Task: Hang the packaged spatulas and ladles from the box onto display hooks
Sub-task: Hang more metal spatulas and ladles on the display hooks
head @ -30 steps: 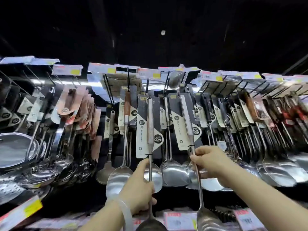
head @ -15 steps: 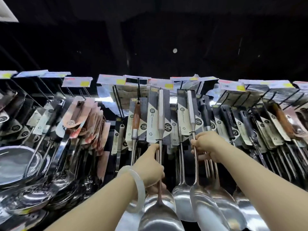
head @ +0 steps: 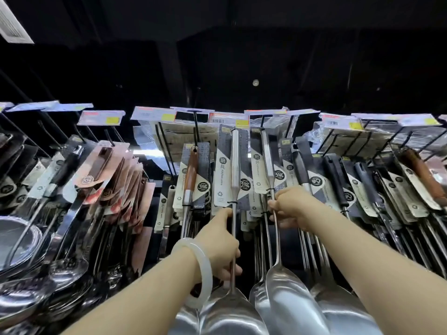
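I hold two packaged steel spatulas up against the top row of display hooks. My left hand, with a white bangle on its wrist, grips the shaft of the left spatula; its card top sits at a hook tip under the price tags. My right hand grips the shaft of the right spatula, whose card top also reaches the hook line. Both blades hang low near the bottom edge. The box is out of sight.
Rows of carded utensils crowd the hooks on both sides: copper-carded ladles to the left, black-handled turners to the right. Strainers hang far left. Price tags line the hook ends. Above is a dark ceiling.
Both hands have raised the spatulas from lower down up to the top hook row, and my view has tilted upward so the blades now fill the bottom.
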A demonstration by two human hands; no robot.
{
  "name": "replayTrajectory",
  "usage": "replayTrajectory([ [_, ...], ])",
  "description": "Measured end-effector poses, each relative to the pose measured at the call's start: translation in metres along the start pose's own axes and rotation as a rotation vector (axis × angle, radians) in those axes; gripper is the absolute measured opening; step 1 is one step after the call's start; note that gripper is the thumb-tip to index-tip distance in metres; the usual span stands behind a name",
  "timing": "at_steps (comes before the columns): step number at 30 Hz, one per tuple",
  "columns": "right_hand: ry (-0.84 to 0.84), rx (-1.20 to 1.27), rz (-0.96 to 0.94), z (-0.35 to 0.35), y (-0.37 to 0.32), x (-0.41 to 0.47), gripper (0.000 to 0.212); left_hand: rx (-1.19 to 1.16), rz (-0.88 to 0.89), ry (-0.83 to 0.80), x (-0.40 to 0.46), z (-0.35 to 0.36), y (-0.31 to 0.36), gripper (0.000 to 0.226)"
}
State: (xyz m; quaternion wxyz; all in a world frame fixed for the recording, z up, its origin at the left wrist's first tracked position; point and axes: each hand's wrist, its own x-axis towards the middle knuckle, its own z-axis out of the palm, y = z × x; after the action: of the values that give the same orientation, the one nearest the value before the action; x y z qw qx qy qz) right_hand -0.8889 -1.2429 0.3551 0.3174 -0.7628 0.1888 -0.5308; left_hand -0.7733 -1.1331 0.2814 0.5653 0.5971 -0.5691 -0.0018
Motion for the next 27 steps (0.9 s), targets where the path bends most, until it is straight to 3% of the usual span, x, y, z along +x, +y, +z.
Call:
replayTrajectory([
  [3,0.025,-0.058,0.004,0.005,0.005,0.006,0.014,0.016,-0.002,0.008,0.005,-0.002,-0.004,0.062],
  [9,0.114,-0.151,0.007,0.02,0.028,0.026,0.025,0.021,-0.009,0.009,0.01,-0.005,-0.008,0.065],
  [12,0.137,-0.282,0.013,0.027,0.034,0.031,0.009,0.029,-0.007,0.004,0.009,-0.006,-0.009,0.065],
  [16,0.115,-0.281,0.02,0.037,0.044,0.037,0.021,0.01,-0.018,0.002,0.007,-0.004,-0.011,0.065],
  [18,0.165,-0.24,0.037,0.039,0.047,0.033,0.022,0.001,-0.018,0.001,0.006,-0.002,-0.011,0.065],
  [22,0.366,-0.445,-0.09,0.032,0.05,0.013,0.032,-0.01,-0.019,-0.028,0.004,0.005,-0.011,0.063],
  [23,0.394,-0.401,-0.172,0.03,0.05,0.006,0.029,-0.021,-0.027,-0.034,0.003,0.008,-0.01,0.063],
  [25,0.309,-0.091,-0.267,0.026,0.047,-0.012,0.025,-0.045,-0.036,-0.048,0.002,0.016,-0.007,0.062],
  [27,0.137,0.179,-0.204,0.022,0.043,-0.032,0.026,-0.052,-0.013,-0.064,0.002,0.025,-0.001,0.059],
])
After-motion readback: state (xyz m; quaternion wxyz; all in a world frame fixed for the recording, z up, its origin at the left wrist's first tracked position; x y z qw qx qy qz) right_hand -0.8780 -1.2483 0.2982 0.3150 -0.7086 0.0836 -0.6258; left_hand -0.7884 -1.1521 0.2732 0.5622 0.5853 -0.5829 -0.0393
